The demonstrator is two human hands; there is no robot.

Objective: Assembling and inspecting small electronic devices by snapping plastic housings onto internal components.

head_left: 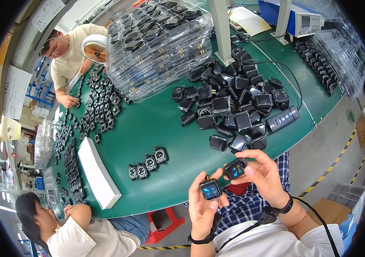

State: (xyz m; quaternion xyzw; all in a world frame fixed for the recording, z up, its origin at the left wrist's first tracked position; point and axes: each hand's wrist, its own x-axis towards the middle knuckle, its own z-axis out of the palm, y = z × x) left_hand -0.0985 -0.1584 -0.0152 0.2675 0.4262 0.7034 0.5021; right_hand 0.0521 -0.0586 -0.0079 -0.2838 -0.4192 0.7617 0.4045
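Observation:
My left hand [204, 205] holds a square black smartwatch body [210, 189] with its screen lit, pinched between thumb and fingers. In my right hand [262, 177] is a second smartwatch body [235, 169], its screen also lit and tilted toward me. Neither has a strap that I can make out. The two are side by side, a little apart, above the table's near edge. Just beyond them lies a large loose heap of black watch bodies [221, 106] in clear film. To the left, a short row of round-ringed watch parts [150, 162] rests on the green table [169, 124].
Stacked clear trays [156, 60] of watch bodies stand at the back. A power strip [283, 119] with a cable lies right of the heap. A long white box [99, 173] sits at left. Two people work at the left side, near many small dark parts [101, 107]. A red stool [165, 225] stands below.

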